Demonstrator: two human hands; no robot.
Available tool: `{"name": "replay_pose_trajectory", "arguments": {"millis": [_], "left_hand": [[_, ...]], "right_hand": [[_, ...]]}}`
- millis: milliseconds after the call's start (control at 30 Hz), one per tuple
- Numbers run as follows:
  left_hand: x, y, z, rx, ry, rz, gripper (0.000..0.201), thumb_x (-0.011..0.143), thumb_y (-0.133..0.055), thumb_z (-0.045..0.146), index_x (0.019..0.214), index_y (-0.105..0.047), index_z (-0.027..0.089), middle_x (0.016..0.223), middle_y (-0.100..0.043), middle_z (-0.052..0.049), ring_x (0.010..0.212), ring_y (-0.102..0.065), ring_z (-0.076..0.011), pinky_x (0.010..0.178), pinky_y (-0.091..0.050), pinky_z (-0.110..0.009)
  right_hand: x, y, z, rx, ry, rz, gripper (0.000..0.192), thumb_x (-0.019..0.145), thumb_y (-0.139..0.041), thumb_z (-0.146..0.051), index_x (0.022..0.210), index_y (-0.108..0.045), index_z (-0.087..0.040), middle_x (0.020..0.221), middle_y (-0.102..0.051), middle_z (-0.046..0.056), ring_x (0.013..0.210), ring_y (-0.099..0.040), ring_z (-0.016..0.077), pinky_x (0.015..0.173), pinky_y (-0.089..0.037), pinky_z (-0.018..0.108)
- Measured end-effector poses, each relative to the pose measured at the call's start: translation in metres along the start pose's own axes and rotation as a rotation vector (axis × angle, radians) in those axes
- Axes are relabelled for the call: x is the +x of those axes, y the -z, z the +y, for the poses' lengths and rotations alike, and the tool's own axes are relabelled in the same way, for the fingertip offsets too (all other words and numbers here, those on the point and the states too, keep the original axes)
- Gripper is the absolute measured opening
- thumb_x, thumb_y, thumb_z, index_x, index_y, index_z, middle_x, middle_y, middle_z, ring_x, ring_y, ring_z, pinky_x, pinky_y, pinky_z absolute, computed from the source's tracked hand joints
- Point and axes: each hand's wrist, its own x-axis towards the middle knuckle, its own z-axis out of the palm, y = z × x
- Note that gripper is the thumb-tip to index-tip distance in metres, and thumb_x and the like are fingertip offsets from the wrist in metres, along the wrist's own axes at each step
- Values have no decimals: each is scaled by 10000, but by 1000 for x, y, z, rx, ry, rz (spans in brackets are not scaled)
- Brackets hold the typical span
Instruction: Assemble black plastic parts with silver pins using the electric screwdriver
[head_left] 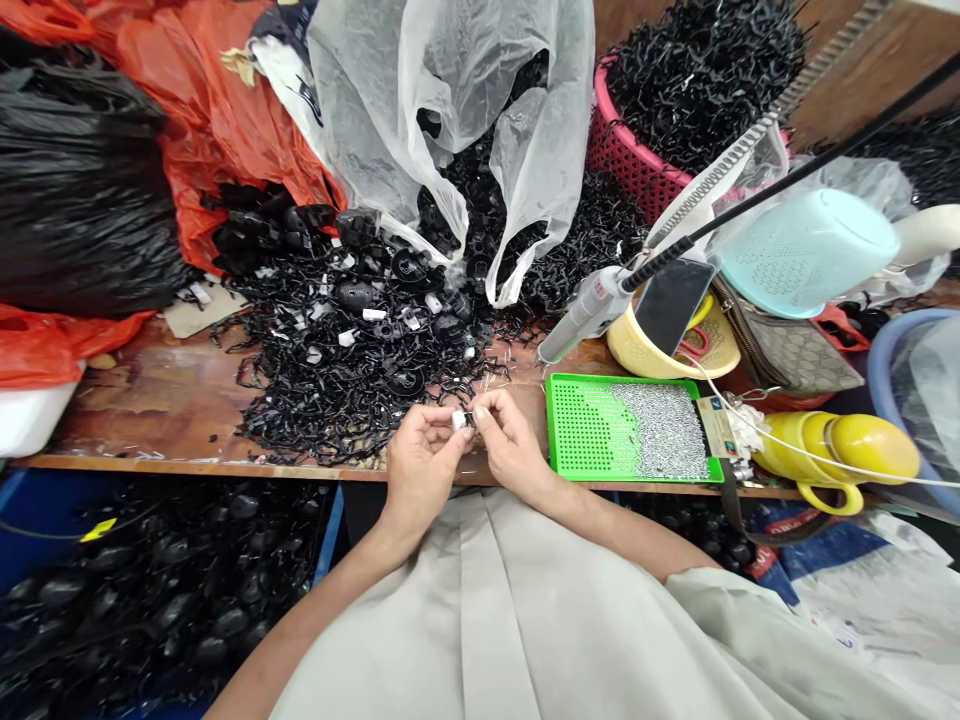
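- Left hand [420, 462] and right hand [510, 445] meet at the near edge of the wooden surface [150, 400], fingertips touching.
- Grip, left: closed by pinch on a small white piece [458, 420]. Grip, right: closed on a small black part [471, 417] pressed against the white piece. How the two fit is too small to tell.
- Both parts are held just above the surface edge, over the lap, between the heap of black plastic parts [337, 350] and the green tray [592, 440].
- Green tray holds a bed of tiny silvery pieces [660, 430], just beside the right hand.
- A grey tool [585, 310] on a cable lies behind the tray, tip toward the heap; a yellow bowl [637, 350] sits behind it.
- Risk: parts are tiny and held only by fingertips; a slip would likely drop them into the lap or the dark stock under the surface, where a black part would be hard to find.
- Risk: right wrist is near the tray; a nudge could scatter the silvery pieces.
- Risk: loose heap strands lie near the fingers and could snag the work.
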Motion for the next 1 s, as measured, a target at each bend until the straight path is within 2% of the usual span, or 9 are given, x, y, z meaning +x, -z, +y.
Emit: {"name": "replay_pose_trajectory", "arguments": {"millis": [133,233,467,667,800,900,1000], "left_hand": [[-1,-1,4,-26,19,-8,302,675,-770,248,898,-582,169,766,-690,-17,654,-676,-150,638,-585,-296],[-2,-1,5,-29,22,-7,297,680,-767,245,904,-589,164,806,-696,-29,682,-680,-151,657,-589,-301],[-3,3,1,5,-26,-18,286,709,-750,249,926,-579,175,839,-693,-33,715,-687,-160,691,-597,-327],[-2,4,4,-48,32,-46,296,686,-763,247,902,-576,170,763,-676,-12,643,-662,-148,598,-591,-297],[-3,7,4,-5,30,-71,291,681,-764,239,914,-600,174,781,-691,-19,657,-670,-155,630,-592,-308],[-4,10,4,72,-1,-101,255,713,-736,229,937,-625,183,832,-706,-32,702,-680,-158,678,-583,-300],[-3,12,5,100,2,-126,230,735,-709,221,954,-648,188,855,-703,-33,736,-677,-154,700,-567,-280]], "right_hand": [[-1,1,-2,-17,28,-25,220,941,-450,-445,913,-486,-230,802,-522,1,734,-502,148,679,-454,280],[-1,4,-3,-51,49,-49,207,942,-452,-428,907,-490,-227,819,-539,5,739,-509,148,692,-455,286],[0,6,-3,-121,64,-31,180,949,-441,-389,922,-501,-222,856,-552,14,740,-507,148,675,-434,287],[-1,7,-7,-138,113,-74,167,944,-444,-367,909,-497,-213,850,-536,12,738,-489,141,691,-422,284],[-1,7,-5,-134,106,-81,158,939,-456,-359,902,-507,-214,830,-533,6,736,-500,140,690,-434,282],[0,11,-7,-117,102,-135,150,937,-470,-352,901,-531,-219,838,-550,9,734,-531,141,693,-467,290],[6,20,-16,-228,188,-198,129,895,-565,-337,940,-619,-228,915,-595,38,852,-569,175,778,-489,338]]}}
